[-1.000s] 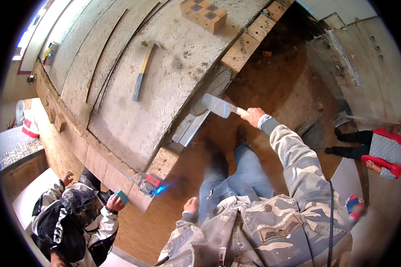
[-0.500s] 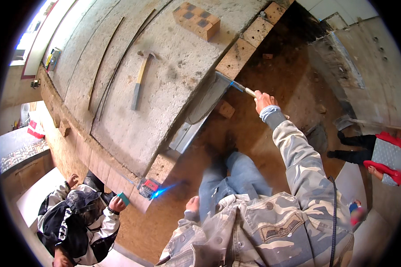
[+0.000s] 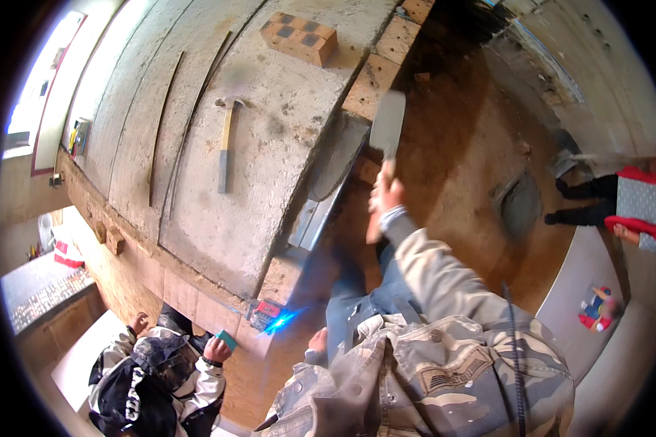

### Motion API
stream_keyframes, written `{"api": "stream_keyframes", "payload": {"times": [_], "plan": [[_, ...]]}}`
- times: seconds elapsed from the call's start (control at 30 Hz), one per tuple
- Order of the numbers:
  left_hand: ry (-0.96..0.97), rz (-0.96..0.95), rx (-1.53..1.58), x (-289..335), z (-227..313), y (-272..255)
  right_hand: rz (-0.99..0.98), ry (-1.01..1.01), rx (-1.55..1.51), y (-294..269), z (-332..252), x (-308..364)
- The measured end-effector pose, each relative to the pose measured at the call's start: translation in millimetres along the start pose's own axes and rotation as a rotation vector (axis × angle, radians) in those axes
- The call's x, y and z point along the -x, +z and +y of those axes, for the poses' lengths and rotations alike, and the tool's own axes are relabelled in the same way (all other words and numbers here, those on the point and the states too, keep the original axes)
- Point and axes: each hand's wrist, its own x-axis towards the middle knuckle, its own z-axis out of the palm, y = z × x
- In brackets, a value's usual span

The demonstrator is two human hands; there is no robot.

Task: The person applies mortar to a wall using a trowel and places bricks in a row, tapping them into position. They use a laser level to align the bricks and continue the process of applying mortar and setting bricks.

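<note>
Here's the trowel [image 3: 388, 120], held out, long grey blade pointing away, slightly blurred, pale handle nearest; just to its left sits the mortar [image 3: 335, 164], grey, smooth-looking, a slanting strip.

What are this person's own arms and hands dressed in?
The right hand and left hand show no gloves. The right sleeve and left sleeve are loose, in beige and grey camouflage. A pale inner cuff shows at the right wrist.
</note>
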Motion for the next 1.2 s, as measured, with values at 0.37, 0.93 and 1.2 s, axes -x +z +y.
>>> {"api": "stream_keyframes", "payload": {"times": [0.37,0.93,1.2], "plan": [[0.071,-0.109,-0.25,23.0,-68.6,-70.3,0.439,0.523,-0.867,175.2,148.1,74.5],[0.001,-0.055,-0.085,4.9,13.9,-38.4,0.029,0.369,-0.572,79.5,66.6,-80.3],[0.062,-0.051,-0.076,0.2,6.2,-45.1,0.045,-0.013,-0.403,63.1,11.3,-26.5]]}}
